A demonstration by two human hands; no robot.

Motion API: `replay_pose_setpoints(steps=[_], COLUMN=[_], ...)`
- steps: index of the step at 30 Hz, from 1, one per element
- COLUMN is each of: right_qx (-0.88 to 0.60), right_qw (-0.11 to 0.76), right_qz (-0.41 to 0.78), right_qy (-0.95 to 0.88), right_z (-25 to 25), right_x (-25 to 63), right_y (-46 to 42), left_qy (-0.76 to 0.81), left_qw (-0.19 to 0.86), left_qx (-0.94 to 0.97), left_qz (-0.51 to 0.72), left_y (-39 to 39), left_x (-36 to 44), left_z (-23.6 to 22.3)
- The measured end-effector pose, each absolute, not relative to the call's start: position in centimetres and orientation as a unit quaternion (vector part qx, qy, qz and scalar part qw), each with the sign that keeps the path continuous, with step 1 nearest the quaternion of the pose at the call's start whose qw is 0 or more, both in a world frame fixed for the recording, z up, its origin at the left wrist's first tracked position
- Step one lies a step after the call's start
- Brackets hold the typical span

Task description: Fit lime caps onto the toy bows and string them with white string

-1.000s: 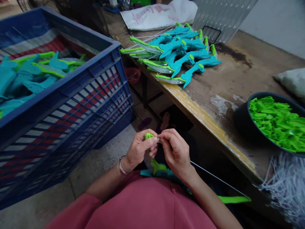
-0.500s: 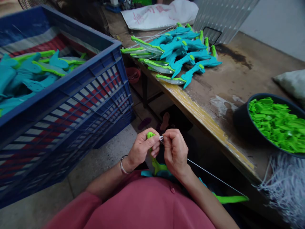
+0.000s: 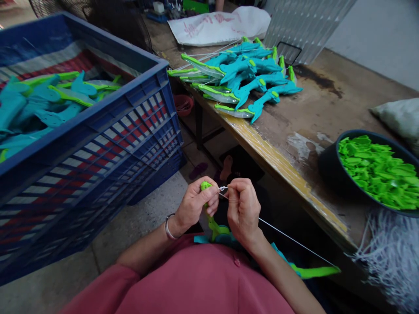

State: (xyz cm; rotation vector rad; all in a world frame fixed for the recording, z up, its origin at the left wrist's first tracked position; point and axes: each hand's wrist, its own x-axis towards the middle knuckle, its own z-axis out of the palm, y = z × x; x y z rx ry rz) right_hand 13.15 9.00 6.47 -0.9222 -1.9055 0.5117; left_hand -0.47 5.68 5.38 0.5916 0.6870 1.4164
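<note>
- Bow [image 3: 214,226], blue and green plastic: off the bench [image 3: 353,102], at the person's lap, just out from its near edge. One green end is up in the left hand, the other sticks out past the right forearm. Middle partly hidden by arm and shirt.
- Left hand [image 3: 196,203]: fingers closed on the green end, thumb and index also pinching white string [image 3: 294,240] there.
- Right hand [image 3: 244,211]: fingers pinched on the string, just beside the left fingertips. Small loop or knot [image 3: 223,188] in the gap between.
- String also runs straight from behind the right hand to the bow's far green end.
- Step in hand, my read: working the loop or knot at the held end. Can't tell if it's cinched.
- Any further pull calls for a firm left pinch and a steady right draw, no slip at the loop.
- Bow pile [image 3: 242,72]: far-left part of bench, tips overhanging the near edge.
- Tub [image 3: 327,165] of small green parts [image 3: 376,174]: right part of bench, by the near edge; string bundle [image 3: 393,257] hanging just below.
- Crate [image 3: 157,69], blue, left of bench: more blue and green pieces [image 3: 49,98] inside.
</note>
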Motion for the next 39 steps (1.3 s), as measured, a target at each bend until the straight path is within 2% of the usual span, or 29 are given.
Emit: replay_pose_setpoints(steps=[8,19,27,33,39], right_qx=[-0.359,-0.309,-0.333,-0.359,-0.351], right_qw=[0.469,0.419,0.331,0.331,0.321], right_qz=[0.259,0.300,0.220,0.200,0.106], right_qy=[-0.764,-0.800,-0.855,-0.849,-0.873], right_z=[7.2,8.6,10.1,9.8,10.0], right_x=[13.3,13.3,15.9,16.9,16.9], right_y=[8.4,9.3,9.2,8.2,8.5], left_qy=[0.308,0.305,0.309,0.296,0.288], left_qw=[0.667,0.660,0.660,0.672,0.679], left_qx=[0.266,0.271,0.253,0.258,0.274], left_qz=[0.624,0.631,0.637,0.628,0.617], left_y=[5.6,5.4,5.3,5.5,5.7], left_x=[-0.6,-0.7,-0.7,-0.6,-0.4], left_z=[5.2,5.0,5.4,5.3,5.6])
